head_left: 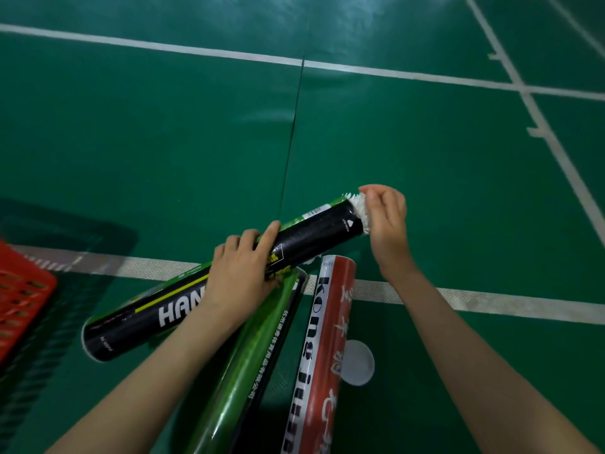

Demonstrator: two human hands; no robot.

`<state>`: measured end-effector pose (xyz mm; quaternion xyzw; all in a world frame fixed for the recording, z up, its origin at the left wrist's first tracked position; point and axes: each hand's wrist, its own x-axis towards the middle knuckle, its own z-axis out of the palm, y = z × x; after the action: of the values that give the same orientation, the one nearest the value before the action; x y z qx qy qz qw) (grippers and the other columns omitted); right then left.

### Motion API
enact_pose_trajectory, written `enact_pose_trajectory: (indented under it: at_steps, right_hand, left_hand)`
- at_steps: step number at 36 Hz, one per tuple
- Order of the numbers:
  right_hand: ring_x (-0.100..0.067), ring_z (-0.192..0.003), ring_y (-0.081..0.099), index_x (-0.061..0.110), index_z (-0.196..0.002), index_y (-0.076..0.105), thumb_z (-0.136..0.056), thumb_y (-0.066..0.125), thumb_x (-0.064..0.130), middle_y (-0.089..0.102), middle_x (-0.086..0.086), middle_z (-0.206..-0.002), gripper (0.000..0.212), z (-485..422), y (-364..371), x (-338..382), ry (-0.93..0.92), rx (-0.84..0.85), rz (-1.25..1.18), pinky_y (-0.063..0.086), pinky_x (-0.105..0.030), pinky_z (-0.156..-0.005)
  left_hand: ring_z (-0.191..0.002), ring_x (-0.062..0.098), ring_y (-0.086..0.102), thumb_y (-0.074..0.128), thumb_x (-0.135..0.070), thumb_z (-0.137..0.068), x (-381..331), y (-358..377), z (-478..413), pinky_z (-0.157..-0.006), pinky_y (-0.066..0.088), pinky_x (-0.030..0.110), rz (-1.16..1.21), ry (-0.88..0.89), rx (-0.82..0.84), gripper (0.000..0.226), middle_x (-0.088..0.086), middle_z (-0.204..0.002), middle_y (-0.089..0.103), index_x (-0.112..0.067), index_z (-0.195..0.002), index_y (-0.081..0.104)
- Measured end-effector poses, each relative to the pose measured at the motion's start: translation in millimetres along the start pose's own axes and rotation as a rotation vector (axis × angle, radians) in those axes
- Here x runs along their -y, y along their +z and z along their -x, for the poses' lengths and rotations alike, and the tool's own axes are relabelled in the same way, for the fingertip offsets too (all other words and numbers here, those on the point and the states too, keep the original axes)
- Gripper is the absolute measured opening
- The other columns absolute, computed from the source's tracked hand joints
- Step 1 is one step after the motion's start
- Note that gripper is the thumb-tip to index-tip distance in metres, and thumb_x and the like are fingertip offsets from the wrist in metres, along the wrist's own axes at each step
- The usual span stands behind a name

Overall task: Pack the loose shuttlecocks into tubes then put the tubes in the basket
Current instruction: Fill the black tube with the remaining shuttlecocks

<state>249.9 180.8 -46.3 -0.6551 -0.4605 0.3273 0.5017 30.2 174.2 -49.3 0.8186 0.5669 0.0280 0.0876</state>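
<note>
Two tubes lie closest, side by side on the floor (458,198). One is a green tube (255,355). The other is a red tube (327,339) with white on it and black letters. They point away from the person, and their far ends are close together. A round white lid (357,363) lies flat on the floor, just beside the red tube on its right.

Next comes a black tube (314,237) with big white letters. It crosses over the far end of the green tube. I cannot tell if the two tubes touch. The left hand (242,267) holds the black tube around its middle, with the fingers curled over the top. The tube is tilted, with its open end up and to the right.

A white shuttlecock (358,208) sticks out of that open end. Only its feathers show. The right hand (386,221) is at the mouth of the tube, and its bent fingers hold the feathers.

Off to the left is a red basket (23,290) with holes in its side. It sits well apart from the tubes.

Farther away the floor is green. White lines (163,45) run across it, and a thin dark seam runs down the middle.
</note>
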Motion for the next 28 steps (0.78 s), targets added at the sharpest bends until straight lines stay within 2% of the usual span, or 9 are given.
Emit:
enact_pose_trajectory:
  at_steps: [2,4,5,8,11,16,22,25,28]
  right_hand:
    - [-0.009,-0.133,0.031,0.019,-0.123,0.055,-0.104,0.027,0.033,0.038,0.004,-0.139,0.037,-0.8,-2.7,3.8,-0.003,0.06,0.02,0.022,-0.022,-0.11]
    - [0.0,-0.134,0.028,0.017,-0.141,0.043,-0.105,0.019,0.036,0.035,0.005,-0.15,0.047,-2.5,-5.8,4.1,0.032,0.115,-0.038,0.02,-0.016,-0.112]
    - [0.001,-0.134,0.03,0.017,-0.145,0.037,-0.104,0.018,0.039,0.036,0.004,-0.151,0.05,-3.4,-6.4,3.3,0.056,0.126,-0.07,0.02,-0.018,-0.114]
    - [-0.012,-0.135,0.038,0.021,-0.145,0.036,-0.094,0.022,0.059,0.046,0.002,-0.144,0.064,-6.8,-6.7,-0.6,0.165,0.164,-0.172,0.022,-0.041,-0.118]
    - [-0.016,-0.137,0.036,0.023,-0.146,0.032,-0.088,0.022,0.065,0.047,0.004,-0.144,0.072,-5.6,-4.0,0.9,0.195,0.214,-0.136,0.019,-0.048,-0.118]
    - [-0.008,-0.137,0.03,0.022,-0.149,0.029,-0.095,0.017,0.058,0.038,0.006,-0.149,0.066,3.5,8.6,12.0,0.164,0.275,-0.113,0.012,-0.032,-0.116]
    - [-0.014,-0.142,0.027,0.024,-0.144,0.037,-0.088,0.02,0.07,0.038,0.005,-0.15,0.075,-5.4,19.1,-6.4,0.263,0.3,-0.255,0.012,-0.047,-0.12]
    - [-0.022,-0.138,0.035,0.012,-0.142,0.039,-0.099,0.019,0.054,0.041,-0.005,-0.147,0.063,-13.6,28.8,-8.1,0.344,0.199,-0.326,0.024,-0.041,-0.117]
    - [-0.02,-0.129,0.044,0.012,-0.135,0.047,-0.103,0.033,0.035,0.048,-0.004,-0.139,0.042,-25.8,37.1,-9.6,0.419,0.162,-0.134,0.035,-0.038,-0.11]
  left_hand:
    - [-0.123,0.027,0.041,0.063,-0.049,-0.084,1.6,0.5,0.3,-0.103,0.033,0.039,-0.004,0.008,-0.004,0.091,0.004,-0.138,0.041,-0.027,-0.151,0.006]
    - [-0.121,0.027,0.042,0.064,-0.049,-0.083,3.4,0.1,0.4,-0.102,0.034,0.039,-0.009,0.007,-0.013,0.091,0.005,-0.137,0.043,-0.027,-0.151,0.008]
    - [-0.121,0.028,0.043,0.066,-0.048,-0.082,4.0,-0.4,0.0,-0.101,0.034,0.04,-0.011,0.005,-0.016,0.091,0.005,-0.137,0.044,-0.027,-0.151,0.01]
    - [-0.119,0.03,0.043,0.069,-0.044,-0.081,5.4,-1.4,-1.3,-0.1,0.034,0.041,-0.013,-0.011,-0.019,0.092,0.007,-0.135,0.045,-0.026,-0.151,0.013]
    - [-0.121,0.03,0.042,0.069,-0.043,-0.081,3.5,-2.6,-3.0,-0.101,0.033,0.041,-0.024,-0.019,-0.013,0.092,0.007,-0.137,0.043,-0.026,-0.151,0.01]
    - [-0.121,0.03,0.042,0.068,-0.044,-0.081,-1.8,-2.0,-5.5,-0.101,0.034,0.042,-0.065,-0.005,-0.021,0.093,0.006,-0.137,0.043,-0.026,-0.151,0.01]
    - [-0.122,0.03,0.042,0.068,-0.044,-0.081,9.0,-4.8,-12.8,-0.101,0.034,0.04,-0.117,-0.029,0.024,0.093,0.005,-0.139,0.043,-0.03,-0.15,0.008]
    - [-0.119,0.031,0.044,0.07,-0.038,-0.08,15.8,-4.7,-15.1,-0.099,0.036,0.041,-0.099,-0.085,0.055,0.093,0.006,-0.136,0.044,-0.029,-0.15,0.01]
    - [-0.116,0.033,0.046,0.071,-0.036,-0.079,26.7,-5.8,-15.8,-0.096,0.039,0.043,-0.053,-0.169,0.097,0.092,0.009,-0.134,0.046,-0.028,-0.15,0.013]
